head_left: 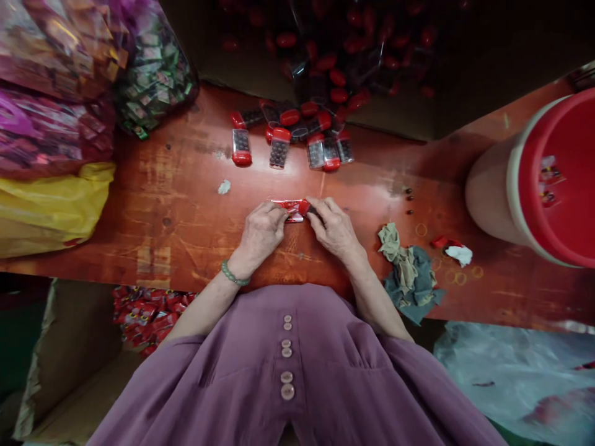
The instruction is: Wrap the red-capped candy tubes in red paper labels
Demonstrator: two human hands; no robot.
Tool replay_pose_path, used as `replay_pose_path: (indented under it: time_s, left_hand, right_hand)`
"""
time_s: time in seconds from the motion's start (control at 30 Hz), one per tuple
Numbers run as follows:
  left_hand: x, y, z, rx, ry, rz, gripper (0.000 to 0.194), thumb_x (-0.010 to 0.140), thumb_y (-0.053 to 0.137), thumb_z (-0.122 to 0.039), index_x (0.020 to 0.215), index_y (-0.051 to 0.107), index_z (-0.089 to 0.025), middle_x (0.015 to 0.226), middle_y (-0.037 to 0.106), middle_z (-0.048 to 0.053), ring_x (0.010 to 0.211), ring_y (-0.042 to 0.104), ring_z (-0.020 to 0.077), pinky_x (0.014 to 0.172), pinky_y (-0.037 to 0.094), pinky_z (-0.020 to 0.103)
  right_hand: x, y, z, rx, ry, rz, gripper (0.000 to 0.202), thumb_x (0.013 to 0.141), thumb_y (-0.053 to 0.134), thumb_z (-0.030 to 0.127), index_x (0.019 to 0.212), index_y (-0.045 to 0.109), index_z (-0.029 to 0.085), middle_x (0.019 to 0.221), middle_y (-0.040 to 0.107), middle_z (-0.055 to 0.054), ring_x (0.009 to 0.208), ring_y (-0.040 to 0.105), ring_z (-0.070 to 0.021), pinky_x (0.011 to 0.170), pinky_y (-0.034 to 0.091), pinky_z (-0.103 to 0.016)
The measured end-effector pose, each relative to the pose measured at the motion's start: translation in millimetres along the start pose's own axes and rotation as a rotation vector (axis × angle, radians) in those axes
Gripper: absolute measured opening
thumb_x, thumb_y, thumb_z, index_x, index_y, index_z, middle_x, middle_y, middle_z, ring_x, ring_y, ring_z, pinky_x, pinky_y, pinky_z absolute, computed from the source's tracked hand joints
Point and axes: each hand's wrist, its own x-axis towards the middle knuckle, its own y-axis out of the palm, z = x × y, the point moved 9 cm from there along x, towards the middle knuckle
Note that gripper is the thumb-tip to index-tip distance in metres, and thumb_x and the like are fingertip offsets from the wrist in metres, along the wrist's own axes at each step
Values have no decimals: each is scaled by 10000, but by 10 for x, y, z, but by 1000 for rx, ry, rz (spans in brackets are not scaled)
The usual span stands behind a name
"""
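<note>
My left hand [263,230] pinches a shiny red printed plastic wrapper [294,217] over the middle of the table. Opposite it, my right hand [338,232] has its fingers closed on a small bottle with a red cap [304,207], whose capped end lies against the wrapper. My fingers hide much of both things. Beyond the hands, several clear bottles with red caps and dark little balls inside lie or stand in a loose group, among them one bottle [279,148] near the middle. A scrap of white material [224,186] lies to the left of them.
A cardboard box [400,121] of red-capped bottles stands behind. At right are a bucket with a red tray [574,223], crumpled cloths [413,282] and rubber bands [461,279]. Filled bags, one yellow [56,210], crowd the left. Below sits a carton [69,353] of red packets.
</note>
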Motion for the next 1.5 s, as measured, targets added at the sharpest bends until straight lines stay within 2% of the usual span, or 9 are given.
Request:
replay_pose_path:
  time_s: [0.1,0.2,0.33,0.43,0.63,0.87,1.1,1.3,1.5]
  left_hand:
    - [3,-98,56,-119,-18,-70,148,916,606,-200,867,738,-156,806,720,46,756,664,150,708,549,270]
    - [-43,-245,28,-170,34,-146,114,907,636,-217,901,742,-177,825,733,28,747,663,125,687,545,242]
    - [-159,-368,-77,-168,126,-182,126,908,634,-204,983,735,-205,874,742,35,751,644,125,688,535,257]
    - [-240,-403,-167,-168,195,-190,179,910,604,-152,1031,715,-225,912,745,47,810,655,145,723,543,291]
    - [-326,-444,-302,-135,293,-184,195,903,581,-108,1029,684,-216,889,739,41,799,663,140,722,560,296]
    - [-425,-433,-371,-135,344,-120,219,901,590,-91,1070,672,-205,925,735,51,865,664,151,743,565,296]
    - [-534,-287,-297,-157,308,-28,227,912,578,-98,1074,683,-217,954,739,51,878,665,146,785,565,304]
    - [-529,-248,-329,-3,324,-16,134,923,588,-163,1002,690,-201,922,746,46,830,658,152,744,547,306]
    - [-523,-217,-347,-37,324,-37,156,920,599,-181,1048,684,-203,974,755,60,878,673,171,751,528,326]
  right_hand:
    - [-23,-84,-40,133,11,-46,386,953,474,245,1291,620,129,1055,645,-133,978,624,-234,945,508,-395]
    - [-92,-176,-145,487,124,-58,368,919,554,307,1251,639,174,1022,655,-74,818,587,-157,775,522,-310]
    - [-220,-72,-134,987,300,129,369,841,649,390,1166,678,217,881,643,-2,541,393,-65,469,332,-200]
    - [-295,26,-19,1145,361,291,363,800,681,382,1122,699,215,756,612,26,482,320,-49,424,217,-193]
    - [-314,115,99,1152,383,404,372,772,681,303,1132,707,214,768,642,24,538,414,-52,473,262,-176]
    - [-370,383,74,1274,432,600,360,812,620,285,1144,683,159,497,436,98,369,204,-36,358,115,-184]
    - [-411,540,-21,1310,508,644,385,799,622,278,1149,656,121,484,371,121,360,171,-26,349,100,-176]
    - [-397,547,14,1243,506,633,342,800,614,276,1105,653,128,495,447,103,349,228,-28,340,120,-179]
    - [-383,570,90,1234,550,592,314,790,588,243,1092,629,170,504,434,115,343,211,-26,337,129,-176]
